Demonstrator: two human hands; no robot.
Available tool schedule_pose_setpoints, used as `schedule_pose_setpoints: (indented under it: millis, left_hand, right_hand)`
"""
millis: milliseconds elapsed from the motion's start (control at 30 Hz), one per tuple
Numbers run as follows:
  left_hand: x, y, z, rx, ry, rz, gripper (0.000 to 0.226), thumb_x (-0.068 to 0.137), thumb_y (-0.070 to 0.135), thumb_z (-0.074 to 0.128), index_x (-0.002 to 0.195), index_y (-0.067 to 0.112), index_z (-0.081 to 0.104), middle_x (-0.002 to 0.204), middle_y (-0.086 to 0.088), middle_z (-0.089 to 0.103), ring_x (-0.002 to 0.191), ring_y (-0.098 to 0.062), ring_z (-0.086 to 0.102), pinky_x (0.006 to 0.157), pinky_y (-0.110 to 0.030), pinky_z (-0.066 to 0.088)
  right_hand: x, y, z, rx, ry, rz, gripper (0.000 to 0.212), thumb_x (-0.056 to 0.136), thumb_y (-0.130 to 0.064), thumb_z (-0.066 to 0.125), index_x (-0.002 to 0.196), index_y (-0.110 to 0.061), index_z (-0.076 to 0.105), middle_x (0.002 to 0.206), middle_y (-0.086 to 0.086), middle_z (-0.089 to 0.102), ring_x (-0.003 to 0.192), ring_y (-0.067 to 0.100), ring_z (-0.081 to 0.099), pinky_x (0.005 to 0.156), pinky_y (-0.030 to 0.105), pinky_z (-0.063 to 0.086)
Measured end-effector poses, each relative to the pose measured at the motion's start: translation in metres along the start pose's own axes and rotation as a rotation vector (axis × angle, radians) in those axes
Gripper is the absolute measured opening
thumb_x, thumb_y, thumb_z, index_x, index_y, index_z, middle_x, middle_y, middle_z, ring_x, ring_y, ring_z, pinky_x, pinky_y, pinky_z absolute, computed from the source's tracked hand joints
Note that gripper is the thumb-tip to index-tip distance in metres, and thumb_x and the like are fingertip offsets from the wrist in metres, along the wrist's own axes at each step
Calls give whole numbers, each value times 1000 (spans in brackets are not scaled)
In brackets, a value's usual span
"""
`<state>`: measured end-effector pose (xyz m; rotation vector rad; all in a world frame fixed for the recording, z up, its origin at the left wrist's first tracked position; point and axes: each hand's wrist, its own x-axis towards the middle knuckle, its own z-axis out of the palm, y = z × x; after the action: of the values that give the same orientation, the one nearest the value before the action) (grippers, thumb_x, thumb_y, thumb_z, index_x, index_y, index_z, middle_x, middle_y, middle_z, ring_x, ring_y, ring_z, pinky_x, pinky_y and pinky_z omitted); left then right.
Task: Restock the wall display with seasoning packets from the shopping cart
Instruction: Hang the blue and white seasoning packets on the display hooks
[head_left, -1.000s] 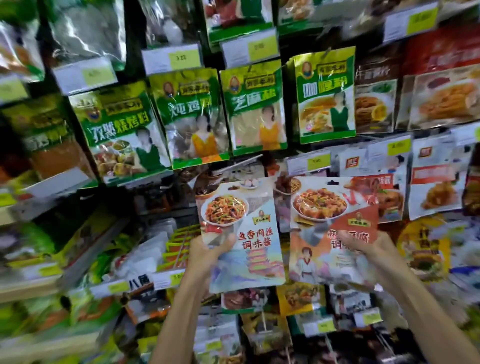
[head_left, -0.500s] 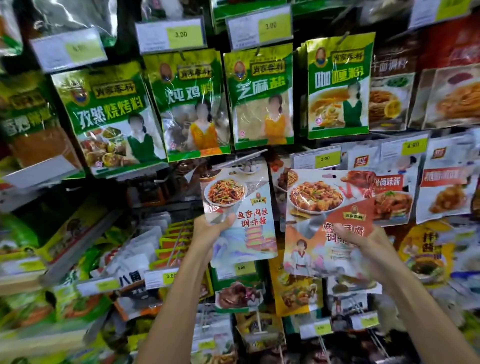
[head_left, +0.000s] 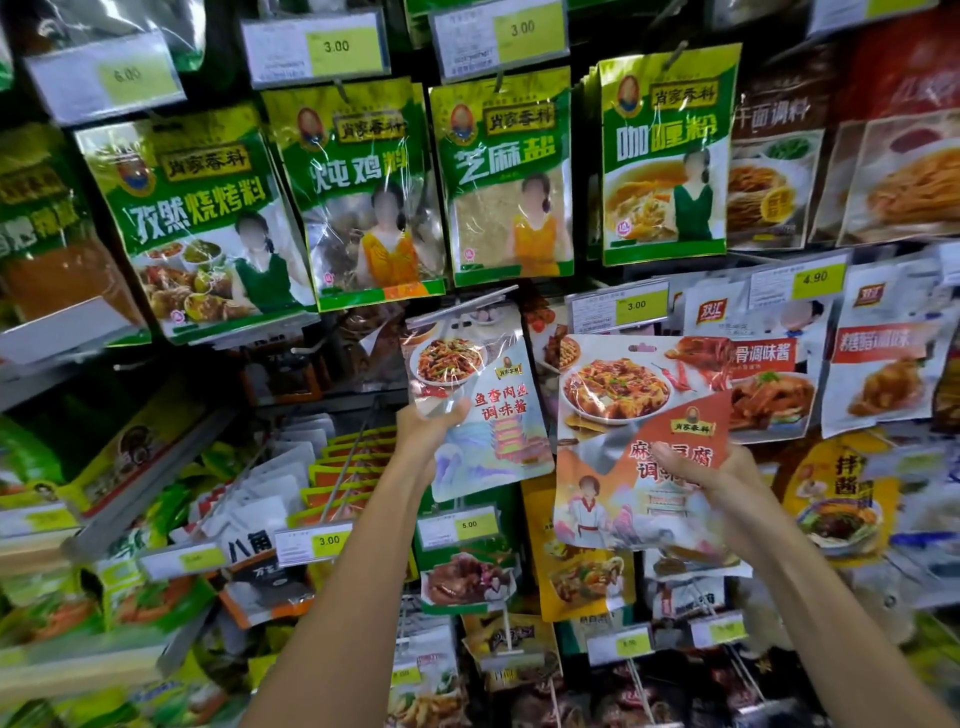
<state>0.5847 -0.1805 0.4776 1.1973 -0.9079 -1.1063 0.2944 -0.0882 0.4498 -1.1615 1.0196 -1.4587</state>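
Two packets are in hand close against the wall display (head_left: 311, 379), and the main risk is a missed peg. The left hand (head_left: 428, 423) pinches the pale glossy plastic packet printed with a plate of shredded stir-fry (head_left: 488, 374) by its left edge, thumb on the front and fingers (head_left: 452, 413) curled behind. The packet's top sits just under a grey plastic label strip (head_left: 457, 307). I cannot tell whether its hang hole is on a hook. If the hole misses, the slick film could slide out of so narrow a pinch and drop. Pushing upward could also knock the green foil packets (head_left: 498, 176) hanging just above.

The right hand (head_left: 714, 470) grips the orange-red glossy plastic packet printed with a tofu dish (head_left: 623, 395) at its lower right, thumb across the front. This packet tilts, its hang hole is free at the top, and it overlaps the hung stock behind. Held one-handed, it could snag a neighbour or end up on the wrong peg. Both packets look flat, shiny and floppy. The shopping cart is out of view.
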Motion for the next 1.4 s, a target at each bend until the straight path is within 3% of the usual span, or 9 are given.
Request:
schedule_pose_setpoints:
  millis: [233,400,500,667,767,900,1167,1267,1400]
  left_hand:
    - [9,-7,4,52,37,-43,54,83,17,73,126,-8,50,125,-24,57,116,-40,56,98,-55,45]
    - [-18,-6,-9,374,14,95,33,90,19,66,115,-1,60,105,-16,63,97,-29,62,73,-33,50]
    - [-34,-6,-24,525,38,187,36,88,10,66,116,-10,55,111,-29,61,105,-41,59,78,-34,46]
    - [-57,5,-56,712,-8,290,31,87,2,60,118,3,61,115,-18,65,90,-16,57,77,-16,43]
    - [-64,19,-84,867,-55,398,35,86,-7,49,116,2,64,113,-15,68,90,-18,60,63,-2,36]
    - [-77,44,-130,965,-52,553,25,96,5,50,114,6,67,111,-8,69,101,-22,63,79,-22,46]
    - [-92,185,-185,888,359,1290,23,97,17,50,103,3,68,93,-10,70,83,-23,64,71,-24,43]
    - [-70,248,-174,980,575,1542,26,96,14,46,108,-1,62,100,-18,65,92,-32,60,79,-31,41]
    - [-29,299,-169,1274,704,1454,44,102,28,32,139,7,44,141,-18,44,130,-32,41,108,-38,30]
  right_hand:
    - [1,-2,10,-36,-49,13,43,66,-28,76,101,-6,66,93,8,75,87,21,72,74,30,50]
    - [0,1,31,-28,-138,55,43,65,-25,76,102,-6,64,89,5,76,84,18,72,70,28,50]
    - [-3,3,54,-32,-215,81,40,65,-25,75,100,-9,63,88,3,76,77,12,73,66,26,48]
    - [-7,11,97,-5,-266,115,44,64,-21,75,103,-4,62,85,6,75,74,16,73,60,23,51]
    - [-8,17,128,23,-280,124,47,62,-21,77,103,-3,62,92,13,74,80,23,73,65,29,52]
    - [-10,29,170,49,-264,84,42,63,-16,78,101,0,67,95,16,74,81,22,72,65,27,54]
    - [-7,38,248,62,-277,41,37,64,-24,80,92,-4,67,87,8,75,85,21,72,76,30,49]
    - [-5,35,266,49,-309,41,11,67,-24,79,70,-19,70,72,0,72,74,13,71,69,23,50]
    - [2,37,277,46,-327,40,14,74,-19,77,86,-14,72,84,4,76,81,14,72,61,12,52]
